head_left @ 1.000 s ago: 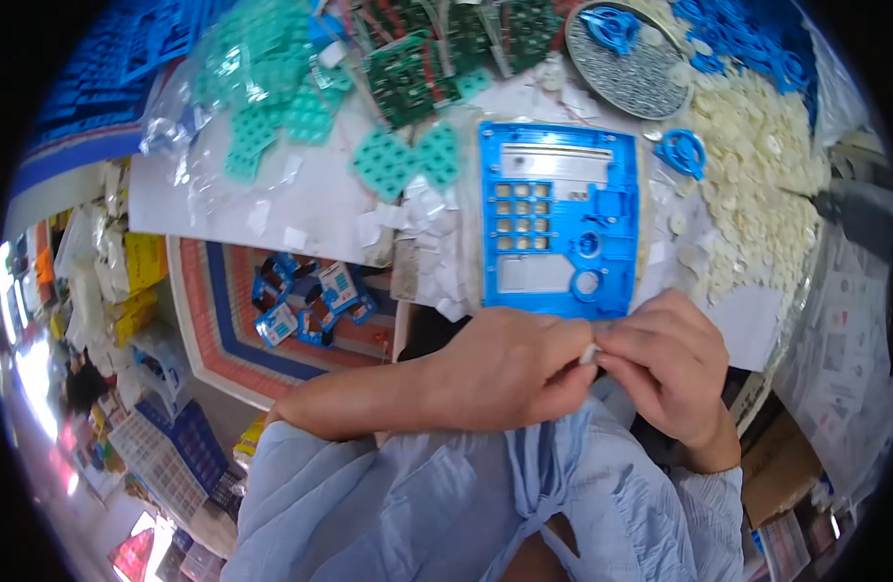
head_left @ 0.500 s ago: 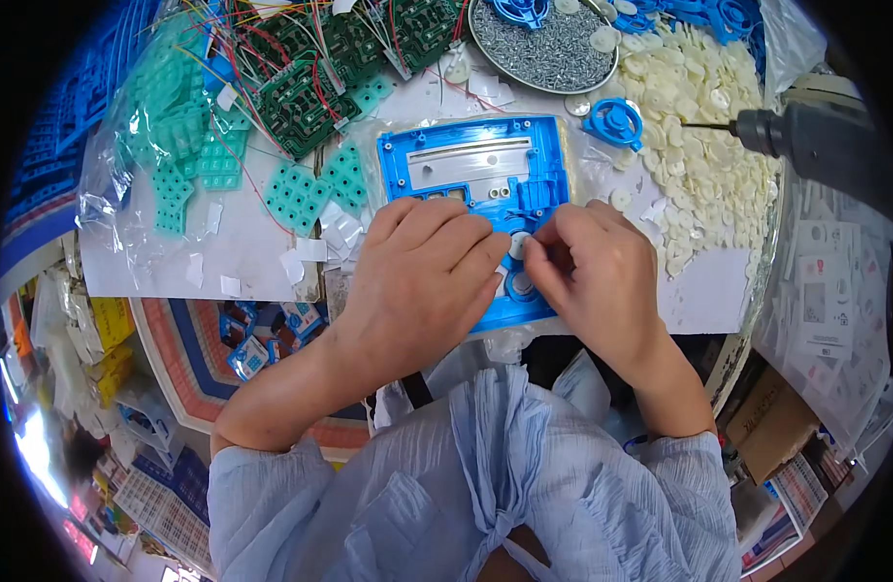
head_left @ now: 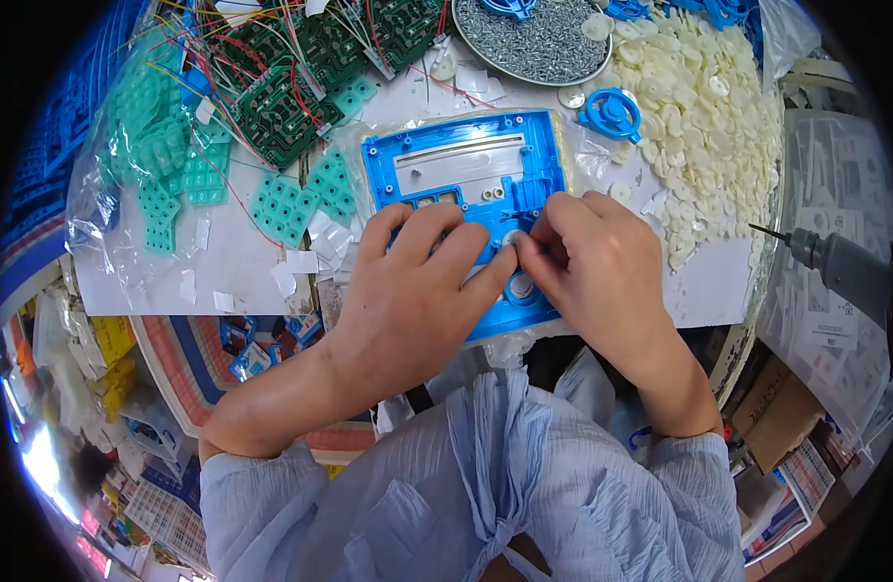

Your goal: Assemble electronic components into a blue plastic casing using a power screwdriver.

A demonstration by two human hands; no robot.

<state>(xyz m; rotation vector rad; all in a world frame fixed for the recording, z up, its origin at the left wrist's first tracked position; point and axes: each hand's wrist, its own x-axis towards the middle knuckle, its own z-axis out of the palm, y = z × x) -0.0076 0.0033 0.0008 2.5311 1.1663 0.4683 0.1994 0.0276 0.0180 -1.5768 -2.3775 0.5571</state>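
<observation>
A blue plastic housing [head_left: 380, 165] lies inner side up on the table, with a long silvery window strip and round openings in it. My left hand [head_left: 417, 281] rests across its lower left part, fingers spread and bent slightly, the index tip near a round recess. At that recess sits a small white plastic disc [head_left: 510, 238], partly covered by fingertips. Thumb and forefinger of my right hand [head_left: 601, 267] are pinched at the disc's right edge. Below it, a second round opening [head_left: 521, 286] shows in the housing.
Loose cream discs [head_left: 698, 126] lie heaped at the right, beside a round tray of screws [head_left: 538, 48] and a blue ring part [head_left: 611, 114]. Green circuit boards [head_left: 281, 112] with wires and teal rubber keypads [head_left: 283, 209] are at the left. An electric screwdriver [head_left: 844, 264] hangs at the right.
The screwdriver has swung right and down, away from the disc heap. Both hands stay at the housing; my right fingertips are now closer over the white disc, and the left fingers have spread more.
</observation>
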